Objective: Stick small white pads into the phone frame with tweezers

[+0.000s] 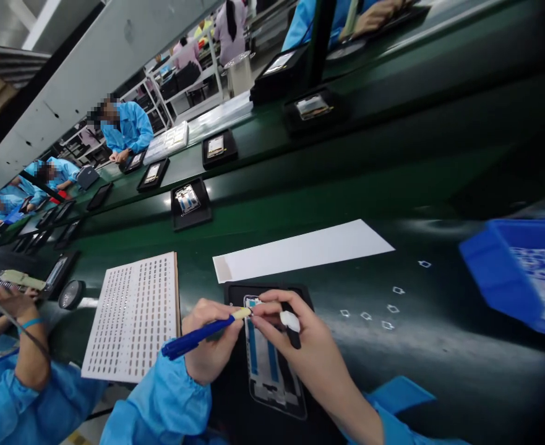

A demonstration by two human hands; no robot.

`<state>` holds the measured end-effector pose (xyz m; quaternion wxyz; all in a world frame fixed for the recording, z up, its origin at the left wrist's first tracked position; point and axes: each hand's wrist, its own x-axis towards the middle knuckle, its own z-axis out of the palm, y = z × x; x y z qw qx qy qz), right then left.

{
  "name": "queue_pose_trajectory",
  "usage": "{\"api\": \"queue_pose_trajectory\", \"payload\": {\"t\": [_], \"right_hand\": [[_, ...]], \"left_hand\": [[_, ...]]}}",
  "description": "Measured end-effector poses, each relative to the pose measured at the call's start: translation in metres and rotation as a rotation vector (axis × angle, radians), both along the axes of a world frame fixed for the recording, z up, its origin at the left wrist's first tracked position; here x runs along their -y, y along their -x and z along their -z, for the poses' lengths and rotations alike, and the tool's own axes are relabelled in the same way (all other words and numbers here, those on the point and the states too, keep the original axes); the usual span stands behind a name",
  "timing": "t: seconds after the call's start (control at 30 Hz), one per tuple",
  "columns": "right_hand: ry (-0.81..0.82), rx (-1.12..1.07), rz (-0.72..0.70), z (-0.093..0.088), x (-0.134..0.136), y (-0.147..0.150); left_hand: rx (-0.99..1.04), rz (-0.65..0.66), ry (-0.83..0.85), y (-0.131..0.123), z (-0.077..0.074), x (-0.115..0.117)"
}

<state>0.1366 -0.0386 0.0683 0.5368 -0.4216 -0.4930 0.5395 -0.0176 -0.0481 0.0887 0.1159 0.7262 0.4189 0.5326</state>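
frame (272, 364) lies in black tray (235, 293) on tabletop (439, 346), near edge | left hand (210, 346) closed round blue pen (198, 337), tip at frame's top | right hand (300, 337) pinches there, white cot (291, 320) on finger | perforated sheet (133, 315) left, white strip (300, 250) behind, blue bin (518, 272) right | co-worker's arm (26, 352) far left

Glossy green belt (439, 346); matt white paper (300, 250).
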Motion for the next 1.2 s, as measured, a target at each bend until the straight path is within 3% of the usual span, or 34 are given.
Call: {"api": "queue_pose_trajectory", "payload": {"t": [0.2,0.33,0.47,0.57,0.7,0.8,0.9,1.03,1.1,1.2], "right_hand": [[-0.048,0.034,0.100,0.003,-0.001,0.001],[-0.072,0.051,0.125,0.004,-0.002,-0.002],[-0.076,0.046,0.096,-0.001,0.001,-0.003],[-0.046,0.060,0.056,-0.003,0.000,-0.008],[-0.092,0.316,0.215,0.013,-0.010,-0.045],[-0.073,0.888,0.391,0.037,-0.017,-0.093],[-0.117,1.126,0.409,0.053,-0.015,-0.121],[-0.400,1.017,0.445,0.050,-0.011,-0.103],[-0.445,0.915,0.321,0.045,-0.014,-0.081],[-0.384,0.843,0.149,0.045,-0.022,-0.054]], "left_hand": [[-0.075,0.008,-0.023,-0.005,-0.001,0.002],[-0.003,0.003,0.056,-0.008,0.002,0.002],[0.290,-0.040,0.347,-0.011,0.004,-0.001],[0.526,0.013,0.615,-0.013,0.005,-0.004],[0.643,0.033,0.691,-0.012,0.004,-0.007],[0.598,0.009,0.662,-0.007,0.004,-0.006],[0.504,-0.019,0.638,-0.001,0.009,-0.005],[0.285,-0.075,0.576,0.001,0.019,-0.009],[0.172,-0.079,0.525,-0.002,0.022,-0.013],[0.060,-0.052,0.484,-0.007,0.025,-0.017]]}}
